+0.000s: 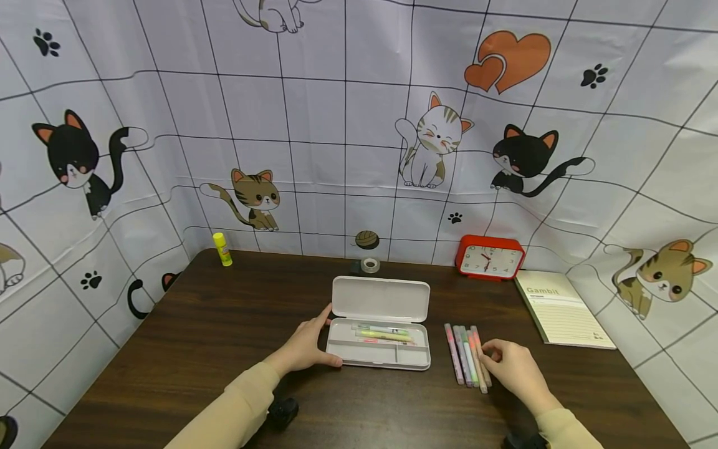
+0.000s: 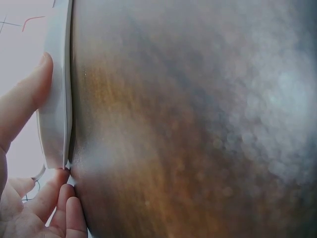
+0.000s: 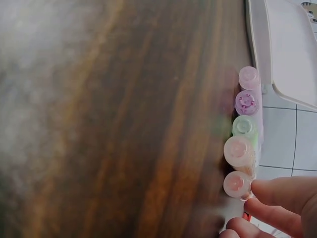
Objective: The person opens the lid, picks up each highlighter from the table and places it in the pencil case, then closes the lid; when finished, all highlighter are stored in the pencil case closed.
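A white pencil case (image 1: 359, 356) lies on the table with its lid (image 1: 380, 299) raised at the back. Several pens (image 1: 387, 335) rest in its rear compartment. My left hand (image 1: 305, 344) holds the case by its left end, thumb along the front wall and fingers round the side, as the left wrist view also shows. Right of the case, several pastel highlighters (image 1: 464, 355) lie side by side in a row. My right hand (image 1: 515, 368) is at the right end of that row, thumb and forefinger pinching the outermost peach highlighter (image 3: 237, 184).
At the back stand a red alarm clock (image 1: 490, 257), a roll of tape (image 1: 370, 265) and a yellow glue stick (image 1: 222, 249). A notepad (image 1: 563, 308) lies at the right edge. A cat-patterned curtain (image 1: 314, 125) hangs right behind the dark wooden table (image 1: 224, 312).
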### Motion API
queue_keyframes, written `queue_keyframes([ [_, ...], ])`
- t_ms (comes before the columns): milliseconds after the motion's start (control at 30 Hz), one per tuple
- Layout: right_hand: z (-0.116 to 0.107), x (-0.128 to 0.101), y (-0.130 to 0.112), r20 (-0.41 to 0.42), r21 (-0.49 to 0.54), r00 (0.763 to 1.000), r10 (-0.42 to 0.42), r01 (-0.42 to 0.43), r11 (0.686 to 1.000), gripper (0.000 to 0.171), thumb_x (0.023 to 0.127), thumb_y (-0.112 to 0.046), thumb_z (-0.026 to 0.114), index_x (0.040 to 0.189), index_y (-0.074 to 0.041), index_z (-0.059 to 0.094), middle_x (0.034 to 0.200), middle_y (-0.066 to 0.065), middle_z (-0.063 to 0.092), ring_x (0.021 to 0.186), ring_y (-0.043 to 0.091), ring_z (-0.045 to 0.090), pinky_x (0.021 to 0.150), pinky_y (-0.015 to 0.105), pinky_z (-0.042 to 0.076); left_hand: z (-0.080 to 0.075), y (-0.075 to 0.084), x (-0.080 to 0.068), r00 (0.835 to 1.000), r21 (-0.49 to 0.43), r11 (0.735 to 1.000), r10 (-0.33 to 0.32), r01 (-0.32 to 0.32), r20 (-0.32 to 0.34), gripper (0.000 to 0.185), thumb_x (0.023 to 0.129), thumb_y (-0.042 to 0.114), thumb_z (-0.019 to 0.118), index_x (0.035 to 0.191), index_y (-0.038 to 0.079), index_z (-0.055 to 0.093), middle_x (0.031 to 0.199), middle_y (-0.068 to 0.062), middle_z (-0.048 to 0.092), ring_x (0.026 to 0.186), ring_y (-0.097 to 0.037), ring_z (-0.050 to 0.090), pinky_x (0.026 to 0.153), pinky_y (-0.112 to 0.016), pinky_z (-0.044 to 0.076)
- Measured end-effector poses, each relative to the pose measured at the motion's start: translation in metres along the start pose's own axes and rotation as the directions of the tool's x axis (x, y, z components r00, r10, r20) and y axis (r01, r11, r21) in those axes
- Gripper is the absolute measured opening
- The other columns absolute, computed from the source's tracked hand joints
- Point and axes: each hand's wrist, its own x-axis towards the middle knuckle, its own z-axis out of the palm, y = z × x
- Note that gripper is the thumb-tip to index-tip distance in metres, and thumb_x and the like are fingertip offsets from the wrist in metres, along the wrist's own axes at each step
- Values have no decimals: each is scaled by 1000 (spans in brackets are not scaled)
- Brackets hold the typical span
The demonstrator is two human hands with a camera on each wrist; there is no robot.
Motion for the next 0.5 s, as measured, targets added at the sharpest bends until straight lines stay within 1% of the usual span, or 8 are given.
queue_keyframes([
  [167, 0, 1, 0, 11, 7, 1000, 15, -15, 1000, 18, 84, -14, 70, 94, 1, 70, 68, 0, 57, 54, 11, 43, 48, 25, 36, 0, -2, -1, 999, -5, 999, 33, -33, -7, 117, 65, 41, 86, 152, 6, 16, 135, -17, 49, 128, -41, 35, 103, -58, 30],
  [233, 0, 1, 0, 17, 9, 1000, 26, -26, 1000, 18, 84, -14, 70, 94, 1, 70, 69, 1, 58, 55, 12, 45, 49, 26, 37, 0, -2, -2, 998, 12, 998, 57, -57, -11, 117, 66, 44, 85, 152, 4, 17, 133, -18, 49, 126, -42, 36, 101, -59, 31],
  [300, -1, 1, -1, 20, 8, 999, 39, -39, 999, 18, 84, -14, 70, 94, 2, 70, 69, 1, 59, 56, 13, 46, 50, 27, 38, 0, -2, -2, 998, 13, 998, 63, -63, -15, 117, 65, 44, 85, 151, 4, 17, 133, -18, 49, 125, -43, 37, 101, -59, 31],
  [500, -2, 2, -3, 27, -1, 998, 59, -59, 998, 22, 82, -11, 69, 95, 6, 68, 72, 5, 62, 58, 14, 53, 53, 31, 45, 1, -3, 0, 1000, -2, 1000, 12, -12, -4, 118, 65, 39, 87, 153, 7, 16, 137, -15, 48, 130, -40, 34, 104, -57, 30],
])
